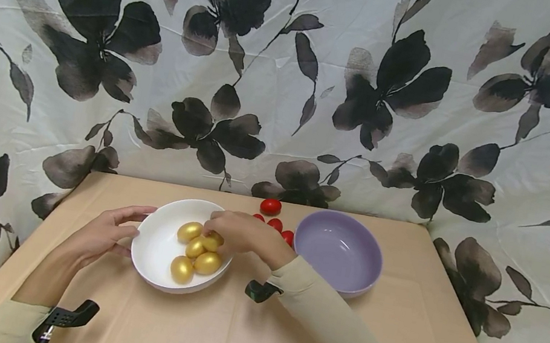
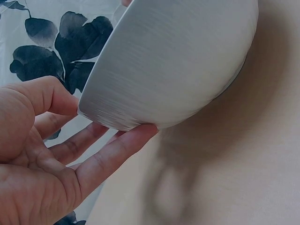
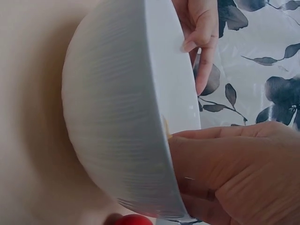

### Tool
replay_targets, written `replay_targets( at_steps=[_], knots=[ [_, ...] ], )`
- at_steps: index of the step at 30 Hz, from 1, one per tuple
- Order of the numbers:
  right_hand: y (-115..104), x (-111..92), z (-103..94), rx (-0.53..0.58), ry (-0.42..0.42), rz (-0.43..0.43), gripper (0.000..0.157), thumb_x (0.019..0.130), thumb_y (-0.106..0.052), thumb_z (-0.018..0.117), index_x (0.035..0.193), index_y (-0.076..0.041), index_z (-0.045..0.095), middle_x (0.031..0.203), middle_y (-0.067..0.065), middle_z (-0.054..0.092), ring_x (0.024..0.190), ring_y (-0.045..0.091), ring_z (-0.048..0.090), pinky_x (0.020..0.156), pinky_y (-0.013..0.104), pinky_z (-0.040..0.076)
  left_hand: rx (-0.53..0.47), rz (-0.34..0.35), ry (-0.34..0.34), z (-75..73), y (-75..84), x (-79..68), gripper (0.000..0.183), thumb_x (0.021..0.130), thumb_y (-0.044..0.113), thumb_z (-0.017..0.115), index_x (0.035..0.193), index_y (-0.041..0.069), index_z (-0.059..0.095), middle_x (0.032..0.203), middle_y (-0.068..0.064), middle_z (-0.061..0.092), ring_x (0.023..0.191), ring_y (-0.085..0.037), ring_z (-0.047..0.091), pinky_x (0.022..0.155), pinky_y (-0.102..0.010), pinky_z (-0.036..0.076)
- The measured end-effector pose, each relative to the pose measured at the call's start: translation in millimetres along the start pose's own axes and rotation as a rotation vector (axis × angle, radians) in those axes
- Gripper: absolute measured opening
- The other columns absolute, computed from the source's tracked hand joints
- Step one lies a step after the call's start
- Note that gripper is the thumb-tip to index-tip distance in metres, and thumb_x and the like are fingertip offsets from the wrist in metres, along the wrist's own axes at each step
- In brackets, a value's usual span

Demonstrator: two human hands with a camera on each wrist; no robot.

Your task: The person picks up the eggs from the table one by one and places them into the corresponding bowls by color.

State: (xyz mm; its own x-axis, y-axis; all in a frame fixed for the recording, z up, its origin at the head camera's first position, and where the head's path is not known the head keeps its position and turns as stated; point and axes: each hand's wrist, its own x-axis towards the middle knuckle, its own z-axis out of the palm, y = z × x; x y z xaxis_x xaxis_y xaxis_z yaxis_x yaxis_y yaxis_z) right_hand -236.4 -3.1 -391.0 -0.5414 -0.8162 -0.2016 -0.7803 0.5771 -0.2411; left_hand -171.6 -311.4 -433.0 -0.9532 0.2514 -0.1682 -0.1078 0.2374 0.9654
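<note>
A white bowl (image 1: 153,268) stands on the table, left of the middle, with several shiny golden eggs (image 1: 181,269) inside. My left hand (image 1: 100,236) holds the bowl's left side; in the left wrist view, the thumb meets the rim and the fingers lie along the outer wall. From the right, my right hand (image 1: 242,234) reaches over the rim into the bowl. Its fingers pinch a golden egg (image 1: 214,240) at the right of the group. The right wrist view hides those fingertips behind the bowl wall, with only a sliver of gold showing.
A purple bowl (image 1: 338,253) sits to the right of the white one, behind my right forearm. Between the bowls and toward the back edge lie several red eggs (image 1: 271,206), partly covered by my right hand. A floral cloth (image 1: 313,80) hangs behind the wooden table (image 1: 159,329).
</note>
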Motion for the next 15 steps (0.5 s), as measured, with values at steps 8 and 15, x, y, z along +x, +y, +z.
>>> replay_targets(
  at_steps=[8,15],
  knots=[
    [-1.2,-1.0,0.7,-0.023,-0.021,-0.004,0.042,0.084,-0.018,0.084,0.124,-0.021,0.073,0.109,-0.005,0.063,0.096,0.011,0.057,0.088,0.018,0.051,-0.002,0.001,0.0,-0.3,0.3,0.2,0.061,0.095,-0.001,0.056,0.153,0.0,0.038,0.144,-0.031,0.041,0.111,-0.025,0.06,0.075,-0.054,0.062],
    [3.9,-10.6,-6.1,-0.012,0.072,-0.055,0.036,0.09,-0.021,0.078,0.126,-0.021,0.071,0.125,-0.003,0.064,0.112,0.011,0.06,0.099,0.024,0.052,0.004,-0.001,0.005,0.1,-0.4,0.3,0.061,0.095,-0.001,0.057,0.153,0.001,0.039,0.144,-0.031,0.042,0.11,-0.025,0.061,0.074,-0.054,0.062]
  ],
)
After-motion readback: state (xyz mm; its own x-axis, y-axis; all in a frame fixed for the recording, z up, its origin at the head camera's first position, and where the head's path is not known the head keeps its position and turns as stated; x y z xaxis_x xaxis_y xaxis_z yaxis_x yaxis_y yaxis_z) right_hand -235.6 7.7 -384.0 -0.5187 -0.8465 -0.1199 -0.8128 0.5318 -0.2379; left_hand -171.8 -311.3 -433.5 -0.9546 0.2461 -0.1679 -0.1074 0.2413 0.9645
